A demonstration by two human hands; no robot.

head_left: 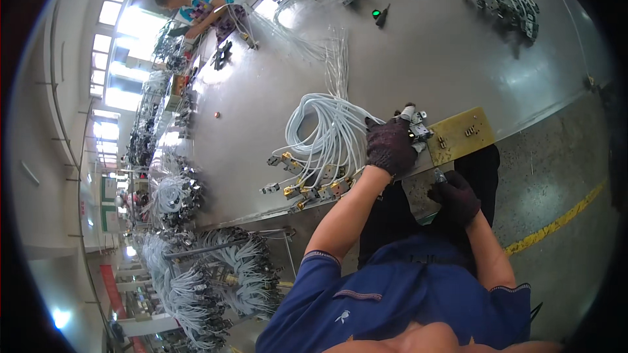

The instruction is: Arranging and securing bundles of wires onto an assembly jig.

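My left hand point(388, 145), in a dark maroon glove, is closed on a metal connector point(417, 132) at the left end of a brass-coloured plate point(477, 132). The plate lies at the table's near edge and bears small dark fittings. Just below it, my right hand point(456, 197), gloved alike, is closed around a short grey piece point(439, 174); its kind is too small to tell. A coiled bundle of white cables point(313, 121) lies left of my left hand. Several grey and yellow connectors point(320, 189) hang off its ends near the edge.
A small dark device with a green light point(381, 14) lies farther back on the metal table point(261, 157). More cable bundles point(504, 10) lie at the far right. Cables hang on a rack point(216, 274) at lower left. Another person point(203, 6) works at the far left.
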